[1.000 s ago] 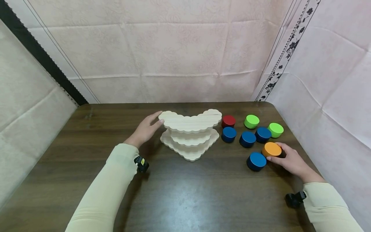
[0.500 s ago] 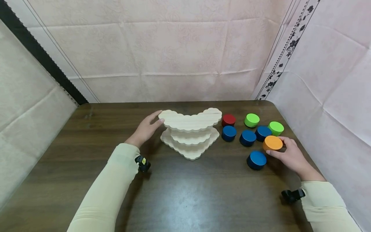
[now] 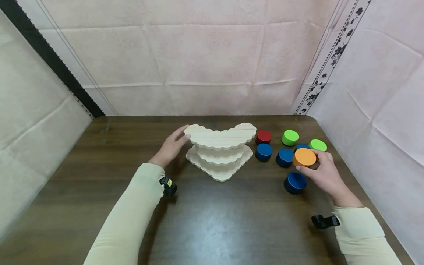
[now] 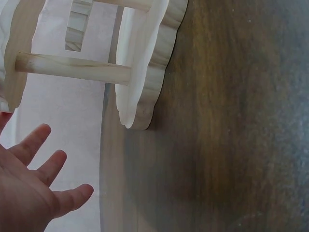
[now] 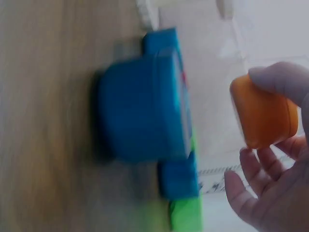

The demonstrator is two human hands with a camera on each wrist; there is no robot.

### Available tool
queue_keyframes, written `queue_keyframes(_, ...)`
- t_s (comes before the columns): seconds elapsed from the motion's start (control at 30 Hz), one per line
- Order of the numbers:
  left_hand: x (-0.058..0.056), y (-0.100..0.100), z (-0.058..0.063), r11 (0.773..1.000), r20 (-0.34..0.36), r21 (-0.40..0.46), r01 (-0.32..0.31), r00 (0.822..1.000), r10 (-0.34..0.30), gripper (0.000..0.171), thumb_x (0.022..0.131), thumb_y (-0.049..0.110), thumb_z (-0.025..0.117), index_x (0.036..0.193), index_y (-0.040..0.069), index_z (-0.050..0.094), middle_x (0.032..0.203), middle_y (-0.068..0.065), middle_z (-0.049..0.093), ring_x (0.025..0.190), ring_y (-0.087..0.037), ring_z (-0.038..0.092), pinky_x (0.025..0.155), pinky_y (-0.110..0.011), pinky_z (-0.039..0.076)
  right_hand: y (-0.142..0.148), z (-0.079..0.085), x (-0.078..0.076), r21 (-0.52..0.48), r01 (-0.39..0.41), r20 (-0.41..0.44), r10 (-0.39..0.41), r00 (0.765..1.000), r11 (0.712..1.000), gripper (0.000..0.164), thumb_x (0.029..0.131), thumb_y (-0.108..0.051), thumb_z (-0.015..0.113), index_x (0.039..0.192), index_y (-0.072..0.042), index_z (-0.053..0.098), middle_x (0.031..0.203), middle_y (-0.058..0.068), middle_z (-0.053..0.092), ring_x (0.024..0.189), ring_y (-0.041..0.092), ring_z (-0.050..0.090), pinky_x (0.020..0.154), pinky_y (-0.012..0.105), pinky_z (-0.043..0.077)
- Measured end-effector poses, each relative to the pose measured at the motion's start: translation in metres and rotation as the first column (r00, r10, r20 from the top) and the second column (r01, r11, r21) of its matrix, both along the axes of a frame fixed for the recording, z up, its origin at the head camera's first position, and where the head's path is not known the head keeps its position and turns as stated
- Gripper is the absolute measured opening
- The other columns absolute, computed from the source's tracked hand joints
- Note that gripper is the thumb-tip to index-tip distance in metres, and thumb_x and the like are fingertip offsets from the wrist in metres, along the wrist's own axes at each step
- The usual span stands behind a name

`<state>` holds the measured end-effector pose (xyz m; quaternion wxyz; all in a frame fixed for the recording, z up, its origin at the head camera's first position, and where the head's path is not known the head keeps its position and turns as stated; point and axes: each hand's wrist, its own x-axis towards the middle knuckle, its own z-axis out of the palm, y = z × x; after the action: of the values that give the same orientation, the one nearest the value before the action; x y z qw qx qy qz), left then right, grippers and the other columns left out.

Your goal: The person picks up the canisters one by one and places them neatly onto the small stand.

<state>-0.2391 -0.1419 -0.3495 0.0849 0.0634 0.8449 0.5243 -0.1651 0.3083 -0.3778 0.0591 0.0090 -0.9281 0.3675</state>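
A tiered pale wooden stand [image 3: 221, 137] with scalloped boards stands on the table, dowels between its boards [image 4: 77, 67]. My left hand [image 3: 169, 148] holds the left end of its top board between thumb and forefinger; the other fingers spread free below it in the left wrist view [image 4: 34, 183]. My right hand [image 3: 326, 175] grips an orange round tub [image 3: 304, 157] by its sides, raised off the table. Under it stand a near blue tub [image 3: 295, 183] and a farther blue tub [image 3: 301, 146], partly hidden. The right wrist view is blurred, with the orange tub [image 5: 263, 113] between thumb and fingers.
Right of the stand are a red tub [image 3: 263, 137], two more blue tubs [image 3: 264, 152] and two green ones [image 3: 290, 137]. The brown table [image 3: 205, 221] meets cloth-covered walls [image 3: 205, 66] at its back and sides.
My right hand has lifted the orange tub from the table and moved it up and slightly left. My left hand stays at the stand's top board.
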Motion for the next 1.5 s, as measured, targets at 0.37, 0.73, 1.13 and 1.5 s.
queue_keyframes(0.37, -0.018, -0.005, -0.029, 0.999, -0.028, 0.025, -0.031, 0.999, 0.032, 0.061, 0.098, 0.05, 0.046, 0.152, 0.028, 0.03, 0.158, -0.006, 0.026, 0.144, -0.029, 0.023, 0.114, -0.057, 0.02, -0.046, 0.021, -0.005, -0.069, -0.046, -0.024, 0.045, 0.999, 0.997, 0.068, 0.087, -0.023, 0.071, 0.138, 0.008, 0.038, 0.13, 0.028, 0.036, 0.117, 0.041, 0.031, 0.087, 0.054, 0.037)
queue_keyframes(0.73, -0.018, -0.003, -0.031, 0.998, -0.052, 0.003, -0.067, 0.996, 0.067, 0.06, 0.1, 0.048, 0.043, 0.153, 0.025, 0.027, 0.155, -0.014, 0.031, 0.143, -0.031, 0.027, 0.114, -0.054, 0.024, -0.09, 0.04, -0.018, -0.095, -0.121, 0.005, 0.122, 0.993, 0.988, 0.071, 0.086, -0.026, 0.072, 0.14, 0.004, 0.037, 0.133, 0.025, 0.036, 0.121, 0.04, 0.03, 0.093, 0.059, 0.037)
queue_keyframes(1.13, -0.017, -0.001, -0.036, 0.996, -0.066, 0.048, -0.079, 0.994, 0.082, 0.058, 0.101, 0.044, 0.044, 0.153, 0.023, 0.028, 0.153, -0.015, 0.034, 0.141, -0.032, 0.03, 0.113, -0.052, 0.027, -0.136, 0.051, -0.029, -0.147, -0.191, -0.016, 0.19, 0.982, 0.971, 0.067, 0.083, -0.018, 0.075, 0.137, 0.001, 0.04, 0.132, 0.021, 0.034, 0.119, 0.035, 0.035, 0.098, 0.056, 0.037)
queue_keyframes(1.5, -0.016, 0.002, -0.036, 0.993, -0.042, 0.077, -0.09, 0.995, 0.094, 0.057, 0.101, 0.045, 0.042, 0.153, 0.025, 0.028, 0.154, -0.011, 0.033, 0.142, -0.029, 0.029, 0.114, -0.052, 0.026, -0.181, 0.053, -0.036, -0.197, -0.259, -0.026, 0.259, 0.965, 0.946, 0.064, 0.081, -0.015, 0.077, 0.133, 0.0, 0.044, 0.131, 0.016, 0.038, 0.12, 0.031, 0.037, 0.099, 0.05, 0.043)
